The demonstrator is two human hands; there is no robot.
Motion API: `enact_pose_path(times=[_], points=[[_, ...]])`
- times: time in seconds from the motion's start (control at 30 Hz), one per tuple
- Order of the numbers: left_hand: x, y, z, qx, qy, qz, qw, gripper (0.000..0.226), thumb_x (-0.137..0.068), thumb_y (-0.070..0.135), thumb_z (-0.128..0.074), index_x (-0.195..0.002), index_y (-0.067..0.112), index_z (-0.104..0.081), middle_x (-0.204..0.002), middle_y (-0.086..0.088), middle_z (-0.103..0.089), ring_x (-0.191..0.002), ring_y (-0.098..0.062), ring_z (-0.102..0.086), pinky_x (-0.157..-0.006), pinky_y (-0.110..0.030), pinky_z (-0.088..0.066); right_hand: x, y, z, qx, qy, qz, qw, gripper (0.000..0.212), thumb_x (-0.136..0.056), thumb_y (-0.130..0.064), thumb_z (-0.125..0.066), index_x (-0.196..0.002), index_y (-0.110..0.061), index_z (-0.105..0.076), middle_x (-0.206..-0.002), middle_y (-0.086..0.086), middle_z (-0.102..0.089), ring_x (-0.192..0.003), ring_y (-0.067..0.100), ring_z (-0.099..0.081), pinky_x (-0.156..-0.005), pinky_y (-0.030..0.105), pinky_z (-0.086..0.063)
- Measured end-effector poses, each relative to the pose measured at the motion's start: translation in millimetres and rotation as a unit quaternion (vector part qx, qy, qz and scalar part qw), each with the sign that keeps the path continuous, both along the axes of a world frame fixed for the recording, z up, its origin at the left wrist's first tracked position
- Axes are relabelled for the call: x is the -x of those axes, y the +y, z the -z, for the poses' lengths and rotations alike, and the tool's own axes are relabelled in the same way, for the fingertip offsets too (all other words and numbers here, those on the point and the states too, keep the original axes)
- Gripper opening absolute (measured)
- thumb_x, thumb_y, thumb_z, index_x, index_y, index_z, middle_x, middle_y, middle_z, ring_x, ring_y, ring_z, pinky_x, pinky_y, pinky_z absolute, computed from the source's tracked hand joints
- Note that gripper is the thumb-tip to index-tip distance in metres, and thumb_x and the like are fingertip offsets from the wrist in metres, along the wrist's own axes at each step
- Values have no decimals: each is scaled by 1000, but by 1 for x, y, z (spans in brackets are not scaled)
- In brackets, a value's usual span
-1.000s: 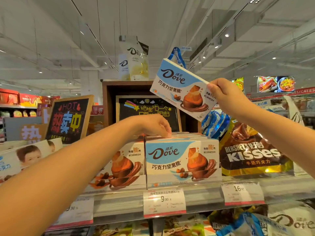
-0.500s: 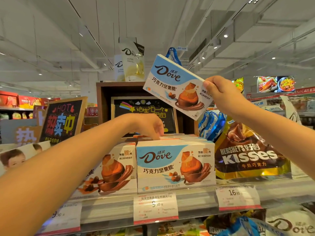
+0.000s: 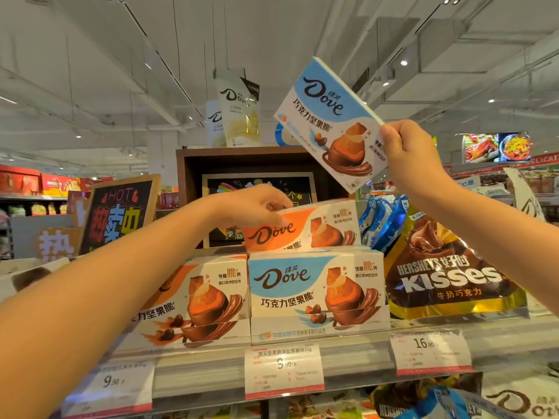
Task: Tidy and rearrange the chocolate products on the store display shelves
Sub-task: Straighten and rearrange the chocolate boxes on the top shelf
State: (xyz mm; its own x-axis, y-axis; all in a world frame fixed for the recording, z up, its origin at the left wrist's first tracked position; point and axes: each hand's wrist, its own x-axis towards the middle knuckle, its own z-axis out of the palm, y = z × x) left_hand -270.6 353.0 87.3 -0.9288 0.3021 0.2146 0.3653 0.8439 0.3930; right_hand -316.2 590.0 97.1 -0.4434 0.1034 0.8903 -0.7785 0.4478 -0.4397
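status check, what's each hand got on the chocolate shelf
Right hand holds blue Dove box aloft, tilted. Left hand pinches orange Dove box above the blue shelf stack. Nothing in the way.

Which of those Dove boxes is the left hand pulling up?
The orange-topped Dove box, tilted above the blue-fronted stack; the left hand pinches its top edge. The others sit shelved or in the right hand.

Two hands: left hand (image 3: 257,207) and right hand (image 3: 414,158). Two blue Dove boxes, one held aloft (image 3: 332,122) and one fronting the shelf stack (image 3: 314,294). Two orange Dove boxes, one raised above the stack (image 3: 305,229) and one fronting the shelf (image 3: 205,300). One Hershey's Kisses bag (image 3: 447,267). Three price tags: left (image 3: 115,382), middle (image 3: 282,368), right (image 3: 429,352). Two chalkboard signs: left (image 3: 118,216), centre (image 3: 230,186).
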Motion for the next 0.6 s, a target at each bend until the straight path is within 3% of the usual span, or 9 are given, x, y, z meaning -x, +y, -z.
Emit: enact_pose_path(times=[0.23, 0.43, 0.6], points=[[-35, -13, -29, -43, 144, -19, 988, 34, -90, 15, -57, -124, 20, -55, -106, 3, -65, -96, -11, -64, -78, -33, -56, 0, 3, -8, 84, 21, 13, 996, 35, -102, -31, -30, -114, -5, -49, -102, 5, -51, -90, 13, -49, -64, 20, -43], [-69, -46, -40, -6, 181, -53, 982, 40, -88, 16, -60, -127, 20, -52, -113, 2, -61, -103, -17, -61, -85, -43, -54, 0, -8, 2, -52, -51, -12, 997, 28, -102, -28, -32, -99, -9, -52, -83, 5, -55, -65, 9, -48, -49, 14, -37], [-79, -77, -25, 54, 192, -113, 973, 44, -87, 16, -62, -128, 22, -49, -120, 3, -52, -110, -19, -54, -87, -39, -52, -8, -21, 30, -111, -104, -77, 985, 29, -102, -26, -31, -93, -5, -51, -75, 3, -55, -70, 15, -52, -63, 30, -44]])
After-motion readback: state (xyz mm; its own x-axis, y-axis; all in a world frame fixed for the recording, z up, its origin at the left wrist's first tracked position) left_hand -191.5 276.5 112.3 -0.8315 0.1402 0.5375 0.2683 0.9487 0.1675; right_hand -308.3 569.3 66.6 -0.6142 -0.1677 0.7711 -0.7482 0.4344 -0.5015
